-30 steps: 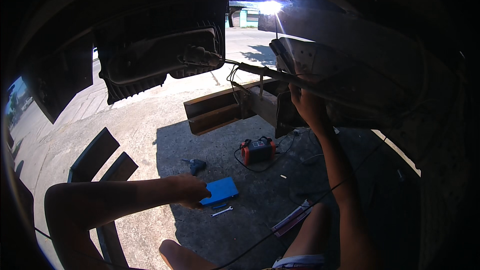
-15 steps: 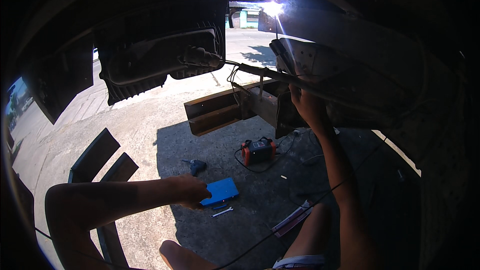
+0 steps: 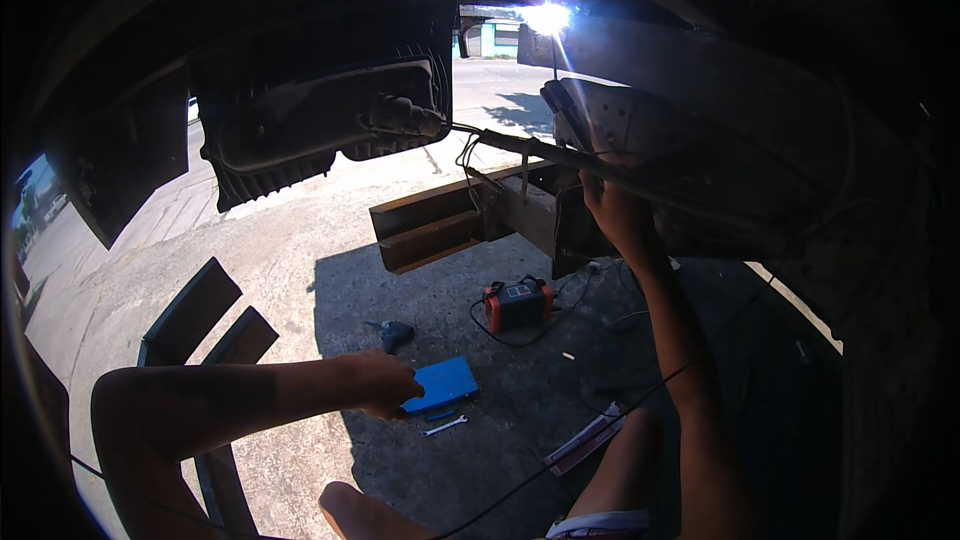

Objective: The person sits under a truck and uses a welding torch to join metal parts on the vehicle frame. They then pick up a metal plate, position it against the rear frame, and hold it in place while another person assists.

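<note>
From where I stand: right hand [image 3: 614, 202] raised, looks closed around a slim dark electrode holder [image 3: 568, 112], fingers partly hidden behind a thick black hose [image 3: 558, 152]. A thin, straight, dark rod [image 3: 555, 60] rises from the holder to a white-violet arc [image 3: 547, 19] by the left end of a broad dark metal beam [image 3: 640, 52]. Left hand [image 3: 385, 383] low, overlapping a flat bright-blue rectangular case [image 3: 442, 384]; whether it touches or grips, cannot tell. Black-and-orange boxy machine [image 3: 517, 306] on shaded concrete [image 3: 350, 290]. My judgement: steady grip, short even gap, rod fed upward as it shortens. A nudge against the hose could wander the arc. Bare right forearm [image 3: 680, 340] is exposed to sparks; I'd cover it.
</note>
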Demonstrator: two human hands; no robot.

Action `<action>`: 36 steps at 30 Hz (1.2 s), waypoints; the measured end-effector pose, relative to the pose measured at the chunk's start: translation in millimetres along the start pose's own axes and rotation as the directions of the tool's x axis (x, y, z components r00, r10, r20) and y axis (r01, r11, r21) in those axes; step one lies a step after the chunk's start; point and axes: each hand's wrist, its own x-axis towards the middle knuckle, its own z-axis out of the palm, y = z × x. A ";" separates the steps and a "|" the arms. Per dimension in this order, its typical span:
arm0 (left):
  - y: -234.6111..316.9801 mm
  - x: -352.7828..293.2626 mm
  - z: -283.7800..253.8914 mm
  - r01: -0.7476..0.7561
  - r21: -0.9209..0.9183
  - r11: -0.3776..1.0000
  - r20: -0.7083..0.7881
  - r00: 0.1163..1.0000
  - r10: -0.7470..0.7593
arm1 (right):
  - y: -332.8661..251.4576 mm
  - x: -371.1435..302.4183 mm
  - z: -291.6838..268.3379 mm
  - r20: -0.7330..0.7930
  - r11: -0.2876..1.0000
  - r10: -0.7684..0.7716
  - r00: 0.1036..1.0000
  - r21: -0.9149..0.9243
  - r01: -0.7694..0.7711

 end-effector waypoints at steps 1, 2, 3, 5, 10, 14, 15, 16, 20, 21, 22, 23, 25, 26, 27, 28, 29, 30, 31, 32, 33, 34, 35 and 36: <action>0.2 0.1 0.0 0.001 -0.001 1.000 0.001 1.000 -0.001 | 0.5 -0.6 0.5 0.041 0.999 0.033 0.999 -0.001 -0.033; 0.2 0.1 0.0 0.000 -0.009 1.000 0.012 1.000 0.000 | 1.1 -0.9 1.0 0.036 1.000 0.021 0.999 0.012 -0.021; 0.2 0.1 -0.1 0.003 -0.002 1.000 0.005 1.000 -0.003 | 1.5 -1.1 1.5 0.038 0.999 0.023 0.999 0.024 -0.024; 0.2 0.1 -0.3 0.001 -0.005 1.000 0.017 1.000 -0.001 | 1.8 -1.1 2.1 -0.032 1.000 -0.027 0.999 -0.008 0.027; 0.2 0.0 -0.1 -0.001 -0.004 1.000 0.001 1.000 0.001 | -0.9 -0.8 0.2 -0.058 0.996 -0.051 0.997 -0.071 0.047; 0.8 0.3 0.0 0.000 -0.002 1.000 0.009 1.000 0.000 | -3.0 -0.2 -2.9 -0.019 1.000 -0.007 1.000 -0.021 0.006; 0.9 0.3 -0.1 0.003 -0.003 1.000 0.003 1.000 -0.003 | -3.5 0.4 -3.2 -0.024 1.000 -0.008 1.000 -0.011 0.007; 0.9 0.3 -0.3 0.004 -0.006 1.000 0.006 1.000 -0.004 | -4.0 1.0 -3.5 -0.048 1.000 -0.019 0.999 0.009 0.019; 1.0 -0.6 -1.2 -0.004 -0.005 1.000 0.010 1.000 0.004 | -6.1 1.7 -6.3 -0.025 0.999 -0.011 1.000 -0.047 0.009; 1.2 -0.9 -1.5 -0.002 0.001 1.000 0.001 1.000 0.002 | -6.6 1.4 -7.2 -0.030 0.999 -0.020 0.999 -0.046 0.019; 1.4 -1.1 -1.7 -0.001 0.003 1.000 0.003 1.000 0.001 | -7.0 1.3 -7.9 -0.025 0.999 -0.017 1.000 -0.037 0.017; 1.6 -1.4 -2.0 -0.004 0.000 1.000 0.013 1.000 0.004 | -7.2 1.1 -8.5 -0.001 1.000 0.006 1.000 -0.019 -0.006; 1.9 -1.8 -2.4 0.002 0.005 1.000 0.011 1.000 -0.002 | -7.0 1.4 -8.9 0.024 0.999 0.037 0.999 0.033 -0.037; 2.0 -1.8 -2.5 0.000 0.000 1.000 0.019 1.000 0.000 | -7.0 2.3 -8.0 0.014 0.999 0.029 0.999 0.024 -0.029; 2.0 -1.7 -2.6 0.004 0.004 1.000 0.014 1.000 -0.004 | -6.8 3.9 -6.5 -0.040 1.000 -0.019 0.999 0.014 0.020; 1.9 -1.6 -2.7 0.005 0.002 1.000 0.014 1.000 -0.005 | -6.5 5.1 -5.3 -0.094 0.998 -0.068 0.993 0.002 0.068; 1.7 -1.3 -2.6 0.005 -0.005 1.000 0.022 1.000 -0.005 | -5.9 5.7 -4.8 -0.066 0.999 -0.036 0.997 0.030 0.038; 1.3 -0.9 -2.4 0.003 0.001 1.000 0.010 1.000 -0.003 | -5.5 6.3 -4.5 -0.037 0.998 -0.005 0.999 0.058 0.007; 0.8 -0.6 -2.0 -0.001 0.001 1.000 0.005 1.000 0.001 | -5.1 6.6 -4.5 -0.007 0.996 0.025 1.000 0.084 -0.025; 0.3 -0.1 -1.4 -0.005 -0.003 1.000 0.017 1.000 0.005 | -4.6 6.5 -5.1 0.036 0.997 0.041 0.999 0.063 -0.043; -0.4 0.3 -0.4 -0.007 0.002 1.000 0.002 1.000 0.007 | -4.2 6.3 -6.0 0.080 0.997 0.057 0.995 0.042 -0.060; -1.1 0.5 0.9 -0.008 0.003 1.000 0.003 1.000 0.008 | -4.0 6.3 -6.5 0.122 0.997 0.073 0.990 0.019 -0.076; -1.7 0.7 2.2 -0.018 0.001 1.000 -0.005 1.000 0.018 | -4.2 6.6 -6.5 0.045 1.000 0.016 0.999 0.004 -0.016; -2.4 -0.2 4.5 -0.033 0.029 0.999 -0.064 0.997 0.035 | -4.4 7.2 -6.0 -0.032 0.999 -0.043 0.999 -0.016 0.043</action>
